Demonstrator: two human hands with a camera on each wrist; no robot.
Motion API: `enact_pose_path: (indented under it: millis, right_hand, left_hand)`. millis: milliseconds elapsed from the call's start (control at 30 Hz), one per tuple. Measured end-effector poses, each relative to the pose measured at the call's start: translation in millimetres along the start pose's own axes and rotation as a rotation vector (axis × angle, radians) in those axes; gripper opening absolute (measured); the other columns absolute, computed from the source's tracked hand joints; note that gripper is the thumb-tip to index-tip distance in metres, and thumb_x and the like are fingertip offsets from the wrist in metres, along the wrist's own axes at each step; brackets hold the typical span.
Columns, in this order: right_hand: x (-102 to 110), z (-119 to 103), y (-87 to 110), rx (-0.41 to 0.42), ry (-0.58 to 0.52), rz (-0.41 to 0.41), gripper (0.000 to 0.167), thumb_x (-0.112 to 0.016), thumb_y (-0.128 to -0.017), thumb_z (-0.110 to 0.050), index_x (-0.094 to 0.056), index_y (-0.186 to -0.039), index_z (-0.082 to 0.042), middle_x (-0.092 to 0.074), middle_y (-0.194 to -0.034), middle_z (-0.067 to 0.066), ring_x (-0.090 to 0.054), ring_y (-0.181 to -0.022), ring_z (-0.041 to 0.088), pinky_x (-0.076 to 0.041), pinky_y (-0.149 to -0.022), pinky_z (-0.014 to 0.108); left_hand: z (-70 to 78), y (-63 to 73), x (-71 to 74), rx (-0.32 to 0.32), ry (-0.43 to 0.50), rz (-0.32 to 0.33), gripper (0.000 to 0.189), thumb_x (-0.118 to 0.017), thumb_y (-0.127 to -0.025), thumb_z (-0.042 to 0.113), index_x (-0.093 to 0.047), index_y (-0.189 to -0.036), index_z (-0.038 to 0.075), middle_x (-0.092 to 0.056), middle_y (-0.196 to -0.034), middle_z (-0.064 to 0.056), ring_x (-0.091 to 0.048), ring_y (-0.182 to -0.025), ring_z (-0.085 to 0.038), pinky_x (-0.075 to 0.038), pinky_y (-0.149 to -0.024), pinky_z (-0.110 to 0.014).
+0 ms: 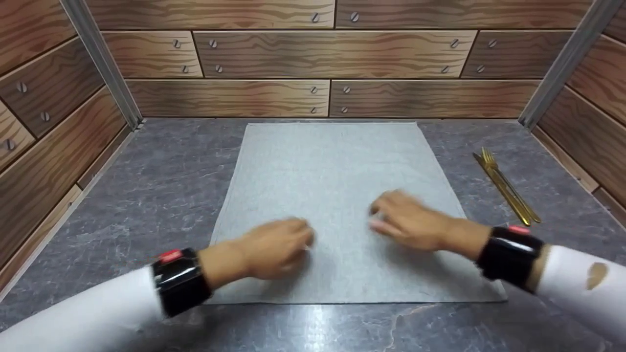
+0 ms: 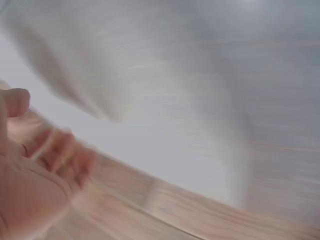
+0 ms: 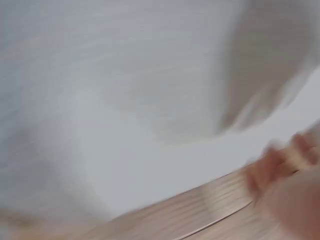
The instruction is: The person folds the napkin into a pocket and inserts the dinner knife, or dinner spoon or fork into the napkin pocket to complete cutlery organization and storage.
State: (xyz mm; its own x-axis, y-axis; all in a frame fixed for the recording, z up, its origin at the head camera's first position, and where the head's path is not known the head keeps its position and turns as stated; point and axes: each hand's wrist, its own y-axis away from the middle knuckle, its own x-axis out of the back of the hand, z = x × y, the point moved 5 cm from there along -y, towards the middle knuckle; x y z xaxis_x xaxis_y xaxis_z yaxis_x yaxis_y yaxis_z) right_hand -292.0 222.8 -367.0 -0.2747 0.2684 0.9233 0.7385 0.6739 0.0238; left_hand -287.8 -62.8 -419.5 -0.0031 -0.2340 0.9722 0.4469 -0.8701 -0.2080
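A pale grey cloth (image 1: pixel 337 171) lies spread flat on the table. My left hand (image 1: pixel 276 247) hovers over its lower left part in the head view, blurred by motion, fingers loosely bent. Over the lower right part is my right hand (image 1: pixel 411 220), also blurred, with thumb and fingers apart. Each hand casts a shadow on the cloth, and nothing shows in either. Both wrist views are smeared; the left palm (image 2: pixel 30 195) appears with loosely bent fingers, and the right fingers (image 3: pixel 272 167) are seen beside the pale cloth (image 3: pixel 150 165).
A gold fork (image 1: pixel 489 159) and a gold knife (image 1: pixel 506 190) lie side by side on the dark grey marbled table (image 1: pixel 161 186), right of the cloth. Wood-patterned panels (image 1: pixel 337 54) wall in the back and both sides. Black bands (image 1: pixel 181 283) are strapped on both wrists.
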Motion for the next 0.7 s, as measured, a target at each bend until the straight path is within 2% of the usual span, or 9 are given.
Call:
enact_pose_path:
  millis: [100, 167, 267, 400, 433, 500, 567, 633, 700]
  right_hand:
    - [-17.4, -43.3, -25.4, 0.122, -0.386, -0.252, 0.026, -0.052, -0.112, -0.008, -0.072, -0.116, 0.009, -0.076, -0.098, 0.028, -0.073, -0.086, 0.013, -0.065, -0.083, 0.030]
    - [-29.6, -55.1, -32.1, 0.030, -0.605, -0.484, 0.030, -0.048, -0.104, -0.002, -0.072, -0.112, 0.013, -0.077, -0.085, 0.021, -0.073, -0.075, 0.005, -0.063, -0.071, 0.020]
    - [-50.9, -43.8, -30.6, -0.172, -0.737, -0.722, 0.033, -0.045, -0.098, -0.003, -0.075, -0.107, 0.007, -0.082, -0.082, 0.007, -0.080, -0.072, 0.007, -0.068, -0.069, 0.022]
    - [-70.9, -0.4, -13.6, -0.347, -0.716, -0.880, 0.026, -0.052, -0.104, -0.012, -0.077, -0.098, -0.009, -0.085, -0.083, 0.001, -0.085, -0.074, 0.012, -0.071, -0.069, 0.028]
    - [-68.6, 6.4, -6.6, -0.374, -0.682, -0.901, 0.026, -0.054, -0.106, -0.014, -0.077, -0.098, -0.008, -0.087, -0.085, 0.010, -0.087, -0.077, 0.018, -0.072, -0.069, 0.030]
    - [-57.3, 19.1, 10.8, -0.408, -0.607, -0.931, 0.027, -0.057, -0.109, -0.018, -0.078, -0.097, -0.006, -0.087, -0.090, 0.027, -0.091, -0.082, 0.030, -0.072, -0.068, 0.031]
    - [-40.1, 30.2, 31.7, -0.450, -0.560, -0.949, 0.028, -0.060, -0.110, -0.020, -0.078, -0.095, -0.004, -0.084, -0.097, 0.039, -0.091, -0.084, 0.029, -0.072, -0.068, 0.030]
    - [-23.4, 44.8, 55.1, -0.506, -0.543, -0.954, 0.029, -0.065, -0.110, -0.021, -0.079, -0.096, 0.000, -0.077, -0.112, 0.051, -0.091, -0.084, 0.028, -0.071, -0.068, 0.028]
    - [-11.8, 65.3, 78.2, -0.569, -0.584, -0.969, 0.037, -0.069, -0.111, -0.021, -0.077, -0.100, 0.013, -0.074, -0.115, 0.053, -0.089, -0.079, 0.016, -0.071, -0.068, 0.026]
  left_hand:
    - [36.0, -41.1, 9.6, -0.089, 0.286, -0.137, 0.011, -0.065, -0.099, 0.006, -0.074, -0.106, 0.005, -0.077, -0.094, -0.007, -0.066, -0.079, -0.010, -0.059, -0.072, -0.023]
    - [51.9, -55.1, 17.4, -0.050, 0.457, -0.274, 0.017, -0.063, -0.098, 0.003, -0.078, -0.103, 0.000, -0.079, -0.087, -0.009, -0.061, -0.071, -0.003, -0.054, -0.069, -0.016]
    - [57.7, -55.3, 15.5, 0.076, 0.568, -0.425, 0.020, -0.063, -0.097, 0.004, -0.082, -0.101, -0.002, -0.077, -0.078, -0.006, -0.056, -0.065, 0.006, -0.049, -0.065, -0.010]
    - [51.2, -29.6, 16.9, 0.278, 0.626, -0.556, 0.017, -0.066, -0.102, 0.007, -0.078, -0.093, -0.002, -0.072, -0.069, -0.004, -0.058, -0.059, 0.004, -0.052, -0.062, -0.012]
    - [47.2, -20.4, 18.1, 0.326, 0.648, -0.580, 0.018, -0.066, -0.103, 0.008, -0.076, -0.091, 0.000, -0.072, -0.069, -0.002, -0.059, -0.059, 0.002, -0.055, -0.062, -0.013]
    - [37.6, 1.3, 24.7, 0.423, 0.693, -0.628, 0.022, -0.067, -0.106, 0.009, -0.073, -0.086, 0.003, -0.073, -0.069, -0.005, -0.062, -0.057, -0.001, -0.060, -0.060, -0.017]
    - [25.7, 25.7, 32.5, 0.513, 0.751, -0.663, 0.026, -0.068, -0.108, 0.011, -0.070, -0.083, 0.005, -0.076, -0.071, -0.009, -0.066, -0.056, -0.003, -0.064, -0.058, -0.022]
    - [13.0, 51.3, 40.9, 0.571, 0.796, -0.679, 0.027, -0.068, -0.108, 0.014, -0.071, -0.083, 0.004, -0.077, -0.071, -0.009, -0.068, -0.057, -0.004, -0.065, -0.058, -0.023]
    - [0.9, 75.6, 48.4, 0.617, 0.841, -0.686, 0.028, -0.067, -0.109, 0.017, -0.072, -0.084, 0.003, -0.078, -0.072, -0.009, -0.070, -0.057, -0.004, -0.064, -0.057, -0.021]
